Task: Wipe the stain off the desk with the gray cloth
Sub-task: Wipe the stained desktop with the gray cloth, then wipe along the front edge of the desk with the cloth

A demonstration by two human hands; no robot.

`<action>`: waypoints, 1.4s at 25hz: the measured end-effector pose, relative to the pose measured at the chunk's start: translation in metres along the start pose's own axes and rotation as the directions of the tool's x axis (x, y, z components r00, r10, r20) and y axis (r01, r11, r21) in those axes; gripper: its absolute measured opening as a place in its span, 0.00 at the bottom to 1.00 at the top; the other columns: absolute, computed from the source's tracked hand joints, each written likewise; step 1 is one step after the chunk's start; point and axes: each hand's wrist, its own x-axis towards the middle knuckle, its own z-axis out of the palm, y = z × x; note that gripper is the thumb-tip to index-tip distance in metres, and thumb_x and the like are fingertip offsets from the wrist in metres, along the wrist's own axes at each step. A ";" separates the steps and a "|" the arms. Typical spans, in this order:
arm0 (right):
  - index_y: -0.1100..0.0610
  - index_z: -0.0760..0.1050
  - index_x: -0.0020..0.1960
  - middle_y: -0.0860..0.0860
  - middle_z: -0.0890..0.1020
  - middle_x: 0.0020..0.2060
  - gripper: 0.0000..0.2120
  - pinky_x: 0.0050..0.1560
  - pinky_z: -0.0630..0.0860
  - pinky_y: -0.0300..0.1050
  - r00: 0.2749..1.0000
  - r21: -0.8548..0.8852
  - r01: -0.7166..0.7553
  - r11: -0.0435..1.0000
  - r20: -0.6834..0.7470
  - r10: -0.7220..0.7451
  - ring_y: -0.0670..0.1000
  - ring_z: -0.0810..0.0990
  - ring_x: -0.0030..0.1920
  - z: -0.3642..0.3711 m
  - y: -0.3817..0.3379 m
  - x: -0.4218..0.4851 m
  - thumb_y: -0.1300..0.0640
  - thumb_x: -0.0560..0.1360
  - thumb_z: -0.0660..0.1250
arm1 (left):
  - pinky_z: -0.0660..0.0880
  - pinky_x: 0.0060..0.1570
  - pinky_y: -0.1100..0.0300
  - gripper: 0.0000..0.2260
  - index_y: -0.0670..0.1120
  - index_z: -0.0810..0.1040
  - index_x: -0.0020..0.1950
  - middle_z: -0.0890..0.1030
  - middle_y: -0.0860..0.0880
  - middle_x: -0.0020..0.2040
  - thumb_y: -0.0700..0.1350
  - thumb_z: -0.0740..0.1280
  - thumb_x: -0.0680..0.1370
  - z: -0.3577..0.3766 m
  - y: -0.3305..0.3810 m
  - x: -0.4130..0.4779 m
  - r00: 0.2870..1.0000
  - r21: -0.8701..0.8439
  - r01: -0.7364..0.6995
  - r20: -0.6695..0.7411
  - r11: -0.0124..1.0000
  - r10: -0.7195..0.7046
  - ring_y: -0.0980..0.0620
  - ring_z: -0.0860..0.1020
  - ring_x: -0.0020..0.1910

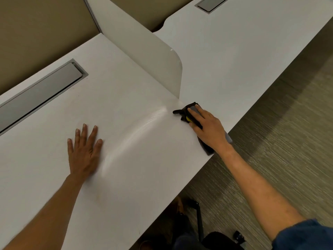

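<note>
- White and smooth, the counter (126, 91) filled most of the view, with gray striped carpet (270, 141) beside it.
- A white divider panel (144, 56) stood up on the counter, past the fingers of the right hand.
- The left hand (84, 150) lay flat on the counter, fingers spread out and holding nothing.
- The right hand (207, 127) pressed down on the gray cloth (193, 108), fingers stretched flat on top of it and not curled around it.
- The cloth sat near the counter's edge, and dark bits of it poked out past the fingertips and under the wrist.
- A shiny wet streak (137, 132) curved across the counter between the two hands.
- A gray slot cover (41, 91) sat in the counter, well beyond the left fingers.
</note>
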 end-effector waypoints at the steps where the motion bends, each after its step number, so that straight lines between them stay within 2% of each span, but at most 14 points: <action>1: 0.42 0.60 0.81 0.49 0.62 0.82 0.28 0.71 0.71 0.56 1.000 0.009 -0.008 1.000 0.015 0.007 0.55 0.69 0.76 -0.002 0.001 -0.002 0.42 0.83 0.62 | 0.36 0.80 0.46 0.28 0.65 0.44 0.82 0.41 0.57 0.84 0.67 0.40 0.83 -0.001 0.000 0.001 1.000 0.001 0.002 0.017 1.000 -0.002 0.57 0.36 0.82; 3: 0.40 0.60 0.80 0.48 0.62 0.82 0.29 0.72 0.70 0.54 0.999 0.054 -0.022 0.998 0.031 0.021 0.54 0.68 0.76 -0.005 0.001 -0.007 0.40 0.82 0.63 | 0.34 0.79 0.47 0.30 0.64 0.44 0.83 0.39 0.57 0.84 0.70 0.39 0.80 -0.004 -0.003 0.002 0.998 -0.022 0.017 0.062 1.000 -0.016 0.57 0.35 0.81; 8: 0.37 0.62 0.79 0.43 0.65 0.80 0.26 0.68 0.75 0.51 0.998 0.176 -0.069 0.982 0.026 0.065 0.51 0.72 0.74 -0.017 0.015 -0.031 0.46 0.83 0.63 | 0.30 0.77 0.51 0.31 0.64 0.44 0.83 0.36 0.59 0.83 0.71 0.41 0.80 -0.013 0.015 0.015 0.996 -0.004 -0.052 0.067 0.999 0.052 0.58 0.33 0.81; 12: 0.31 0.62 0.76 0.34 0.66 0.77 0.27 0.73 0.72 0.48 0.989 0.343 -0.105 0.933 0.132 0.062 0.40 0.68 0.75 -0.041 0.045 -0.063 0.49 0.82 0.66 | 0.32 0.78 0.49 0.32 0.62 0.46 0.83 0.37 0.57 0.84 0.70 0.42 0.80 -0.014 0.059 0.050 0.989 0.001 -0.139 0.051 0.990 0.139 0.55 0.34 0.81; 15: 0.25 0.63 0.72 0.35 0.70 0.74 0.30 0.74 0.70 0.47 0.968 0.344 -0.131 0.930 0.249 0.045 0.41 0.71 0.73 -0.065 0.071 -0.080 0.52 0.80 0.69 | 0.34 0.79 0.47 0.32 0.61 0.47 0.83 0.39 0.55 0.84 0.69 0.43 0.80 -0.014 0.099 0.081 0.980 -0.016 -0.198 0.024 0.980 0.199 0.54 0.36 0.82; 18: 0.20 0.62 0.68 0.30 0.74 0.67 0.31 0.65 0.72 0.39 0.946 0.354 -0.212 0.911 0.309 0.100 0.34 0.75 0.64 -0.087 0.096 -0.087 0.51 0.80 0.70 | 0.35 0.79 0.45 0.32 0.60 0.48 0.84 0.41 0.53 0.85 0.68 0.43 0.81 -0.010 0.138 0.109 0.977 -0.017 -0.213 -0.010 0.977 0.213 0.52 0.38 0.83; 21: 0.27 0.66 0.71 0.28 0.75 0.63 0.27 0.52 0.70 0.30 0.946 0.439 -0.295 0.849 0.261 0.193 0.26 0.76 0.54 -0.096 0.116 -0.085 0.51 0.80 0.70 | 0.35 0.79 0.45 0.32 0.57 0.50 0.84 0.43 0.51 0.85 0.67 0.45 0.82 -0.001 0.179 0.134 0.980 -0.038 -0.200 -0.021 0.979 0.199 0.49 0.40 0.83; 23: 0.32 0.68 0.73 0.29 0.77 0.61 0.26 0.46 0.71 0.28 0.943 0.487 -0.323 0.812 0.240 0.231 0.26 0.77 0.50 -0.094 0.124 -0.078 0.51 0.80 0.70 | 0.36 0.79 0.45 0.31 0.54 0.50 0.85 0.44 0.50 0.85 0.65 0.47 0.84 0.011 0.208 0.146 0.980 -0.042 -0.199 -0.013 0.979 0.199 0.48 0.41 0.84; 25: 0.31 0.68 0.72 0.30 0.79 0.57 0.25 0.45 0.72 0.27 0.937 0.524 -0.344 0.779 0.247 0.248 0.27 0.78 0.48 -0.090 0.128 -0.068 0.50 0.80 0.70 | 0.37 0.80 0.44 0.31 0.51 0.50 0.85 0.45 0.49 0.85 0.64 0.48 0.84 0.023 0.233 0.155 0.987 -0.053 -0.161 0.002 0.985 0.162 0.47 0.42 0.84; 29: 0.31 0.69 0.72 0.35 0.80 0.63 0.25 0.56 0.73 0.36 0.927 0.607 -0.372 0.702 0.286 0.244 0.36 0.81 0.56 -0.079 0.129 -0.038 0.49 0.80 0.70 | 0.40 0.80 0.44 0.33 0.52 0.51 0.84 0.48 0.52 0.85 0.67 0.45 0.83 0.035 0.242 0.157 0.993 -0.061 -0.115 -0.048 0.992 0.112 0.50 0.44 0.84; 30: 0.32 0.69 0.73 0.36 0.81 0.62 0.24 0.57 0.73 0.37 0.924 0.623 -0.378 0.685 0.304 0.234 0.37 0.81 0.57 -0.077 0.128 -0.027 0.49 0.80 0.69 | 0.40 0.81 0.44 0.33 0.52 0.52 0.84 0.49 0.53 0.85 0.67 0.45 0.83 0.036 0.241 0.157 0.992 -0.068 -0.118 -0.063 0.991 0.113 0.51 0.45 0.84; 33: 0.27 0.68 0.70 0.34 0.84 0.53 0.23 0.50 0.73 0.35 0.919 0.650 -0.377 0.660 0.351 0.180 0.36 0.82 0.48 -0.072 0.118 0.010 0.46 0.80 0.68 | 0.42 0.81 0.45 0.32 0.54 0.54 0.83 0.51 0.53 0.85 0.68 0.47 0.82 0.037 0.241 0.160 0.989 -0.077 -0.119 -0.094 0.990 0.112 0.53 0.46 0.84; 35: 0.28 0.68 0.70 0.35 0.83 0.56 0.22 0.53 0.75 0.38 0.921 0.679 -0.363 0.638 0.364 0.137 0.38 0.82 0.52 -0.066 0.109 0.037 0.46 0.81 0.68 | 0.42 0.81 0.46 0.32 0.54 0.55 0.83 0.52 0.54 0.85 0.68 0.48 0.82 0.038 0.243 0.161 0.989 -0.075 -0.116 -0.106 0.990 0.108 0.53 0.47 0.84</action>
